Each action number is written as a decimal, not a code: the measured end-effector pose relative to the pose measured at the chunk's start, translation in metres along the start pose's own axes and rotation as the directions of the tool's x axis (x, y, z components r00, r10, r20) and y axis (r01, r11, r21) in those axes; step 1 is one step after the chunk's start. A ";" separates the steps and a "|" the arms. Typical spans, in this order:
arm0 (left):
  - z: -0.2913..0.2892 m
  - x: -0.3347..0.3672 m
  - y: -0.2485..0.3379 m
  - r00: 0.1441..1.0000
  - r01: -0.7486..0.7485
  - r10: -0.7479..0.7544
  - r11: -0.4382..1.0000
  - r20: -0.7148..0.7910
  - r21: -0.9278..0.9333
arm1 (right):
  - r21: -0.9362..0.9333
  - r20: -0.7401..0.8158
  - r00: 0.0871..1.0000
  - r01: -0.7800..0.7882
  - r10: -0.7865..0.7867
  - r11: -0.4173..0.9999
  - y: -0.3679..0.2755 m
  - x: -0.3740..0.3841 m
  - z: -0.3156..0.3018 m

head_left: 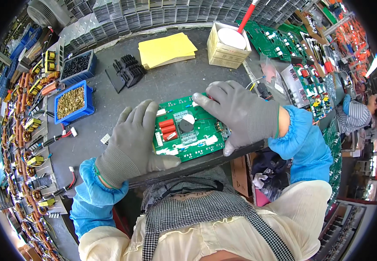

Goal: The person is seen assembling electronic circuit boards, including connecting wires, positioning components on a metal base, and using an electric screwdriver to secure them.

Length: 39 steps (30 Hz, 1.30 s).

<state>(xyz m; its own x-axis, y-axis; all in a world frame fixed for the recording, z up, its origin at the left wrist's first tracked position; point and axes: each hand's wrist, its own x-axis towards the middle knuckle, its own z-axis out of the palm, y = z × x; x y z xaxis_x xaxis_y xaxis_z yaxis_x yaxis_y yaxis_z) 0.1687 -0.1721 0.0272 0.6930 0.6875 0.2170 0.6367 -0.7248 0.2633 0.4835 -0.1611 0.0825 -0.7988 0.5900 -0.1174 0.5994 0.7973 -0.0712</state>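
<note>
A green circuit board [203, 126] lies at the front edge of the dark workbench, red blocks, a round black part and clear plastic pieces on its face. My left hand [132, 139], in a grey glove, grips its left side, the thumb along the near edge and the fingers at the far left corner. On the other side my right hand [240, 111], gloved alike, spans the board's right end, with fingertips on the far edge and thumb at the near corner. Both hands cover parts of the board's ends.
Beyond the board lie yellow sheets [166, 50], black plastic parts [127, 71] and a box [229, 48] with a red stick. Left are a blue bin of brass pieces [72, 103], a bin of black parts [77, 67] and wired coils. More boards [271, 41] lie right; a co-worker [356, 115] sits beyond.
</note>
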 end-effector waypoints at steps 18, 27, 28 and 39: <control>0.002 -0.001 0.010 0.998 0.050 -0.054 0.992 0.025 0.118 | -0.008 0.052 0.999 -0.014 0.015 1.000 0.004 0.002 0.001; 0.006 -0.006 0.015 0.996 0.080 -0.084 0.973 0.012 0.215 | -0.015 0.008 1.000 -0.006 0.006 1.000 -0.001 0.002 0.001; 0.008 -0.006 0.013 0.996 0.082 -0.086 0.975 0.010 0.207 | 0.000 0.011 1.000 -0.006 0.006 1.000 -0.001 0.001 0.000; -0.001 0.002 0.012 0.996 0.071 -0.076 0.992 0.047 0.100 | -0.026 0.117 0.992 -0.036 0.039 0.999 0.005 0.004 0.003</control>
<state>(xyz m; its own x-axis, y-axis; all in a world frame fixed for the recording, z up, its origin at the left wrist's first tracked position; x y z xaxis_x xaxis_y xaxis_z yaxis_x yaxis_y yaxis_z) 0.1775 -0.1795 0.0322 0.6576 0.7378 0.1520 0.7149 -0.6749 0.1830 0.4832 -0.1551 0.0784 -0.7633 0.6017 -0.2352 0.6263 0.7785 -0.0411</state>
